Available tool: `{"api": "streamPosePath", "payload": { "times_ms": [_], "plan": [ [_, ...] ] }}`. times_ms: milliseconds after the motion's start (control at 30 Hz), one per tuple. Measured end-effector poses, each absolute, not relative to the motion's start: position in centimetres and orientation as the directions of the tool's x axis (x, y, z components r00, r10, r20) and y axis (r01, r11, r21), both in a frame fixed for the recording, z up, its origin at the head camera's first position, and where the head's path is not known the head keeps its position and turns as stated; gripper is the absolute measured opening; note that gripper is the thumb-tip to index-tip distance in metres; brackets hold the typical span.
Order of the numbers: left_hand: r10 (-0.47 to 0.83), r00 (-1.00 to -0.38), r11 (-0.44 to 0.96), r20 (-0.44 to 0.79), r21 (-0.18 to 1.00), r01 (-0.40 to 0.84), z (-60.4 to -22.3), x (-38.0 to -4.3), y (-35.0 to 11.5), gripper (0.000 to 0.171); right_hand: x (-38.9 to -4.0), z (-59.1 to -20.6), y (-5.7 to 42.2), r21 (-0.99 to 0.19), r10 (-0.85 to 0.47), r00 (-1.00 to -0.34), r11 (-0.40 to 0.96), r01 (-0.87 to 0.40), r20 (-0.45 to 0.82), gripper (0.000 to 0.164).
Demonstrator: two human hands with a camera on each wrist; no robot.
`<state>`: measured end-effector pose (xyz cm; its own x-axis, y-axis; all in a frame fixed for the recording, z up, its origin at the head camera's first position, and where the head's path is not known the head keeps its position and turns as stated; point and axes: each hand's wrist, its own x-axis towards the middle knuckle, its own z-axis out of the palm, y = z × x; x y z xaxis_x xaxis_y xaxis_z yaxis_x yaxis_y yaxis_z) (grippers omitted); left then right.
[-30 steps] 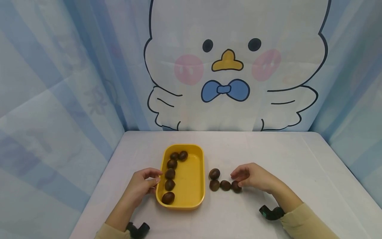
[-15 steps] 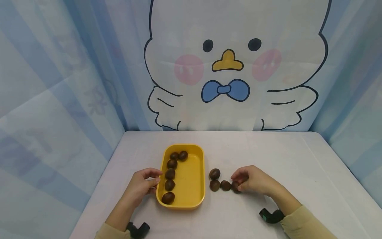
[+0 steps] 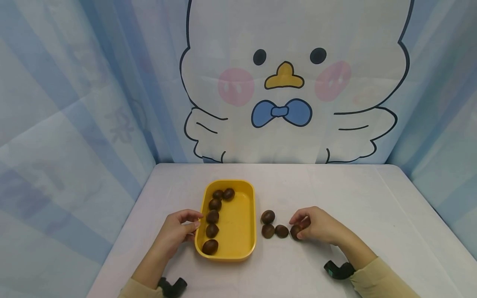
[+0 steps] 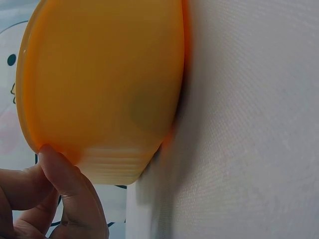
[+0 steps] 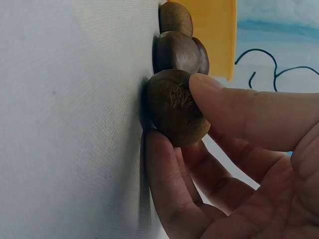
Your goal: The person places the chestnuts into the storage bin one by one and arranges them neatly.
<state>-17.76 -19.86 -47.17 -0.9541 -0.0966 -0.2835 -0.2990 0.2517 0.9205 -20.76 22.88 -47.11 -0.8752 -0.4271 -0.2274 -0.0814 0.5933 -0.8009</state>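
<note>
At the left, a yellow tray point(image 3: 236, 225) stands on the white table with several chestnuts point(image 3: 212, 217) lined along its left inner side. My left hand point(image 3: 182, 227) holds the tray's left rim with thumb and fingertips; the left wrist view shows the thumb point(image 4: 75, 191) at the rim. My right hand point(image 3: 316, 225) pinches a brown chestnut point(image 5: 178, 107) between thumb and fingers, low over the table. Left of it sit three more chestnuts: one point(image 3: 281, 231) in the front row, another point(image 3: 268, 231) at that row's end, and one point(image 3: 268, 217) behind.
A blue and white curtain point(image 3: 74, 124) hangs around the table, with a cartoon bird point(image 3: 285, 82) printed on its back panel. Black wrist devices point(image 3: 339, 269) are strapped at both sleeves. The white table point(image 3: 354, 194) extends behind and right of the right hand.
My right hand has lowered slightly and its fingers have closed round the end chestnut, which has shifted a little right, leaving a small gap to its neighbour. The left hand and tray have stayed still.
</note>
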Motion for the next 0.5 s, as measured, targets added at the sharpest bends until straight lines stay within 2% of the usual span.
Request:
{"api": "streamPosePath", "payload": {
  "times_ms": [200,500],
  "plan": [
    [-0.094,-0.957,0.249,-0.273,0.925,-0.288,-47.35,-17.83,-19.89,0.023,-20.61,-46.92,22.61,-0.760,-0.369,-0.895,0.648,-0.054,-0.250,0.032],
    [-0.093,-0.955,0.248,-0.283,0.922,-0.297,-47.28,-17.81,-19.92,0.023,-20.67,-47.05,22.56,-0.751,-0.337,-0.912,0.658,-0.050,-0.234,0.029]
  ]
}}
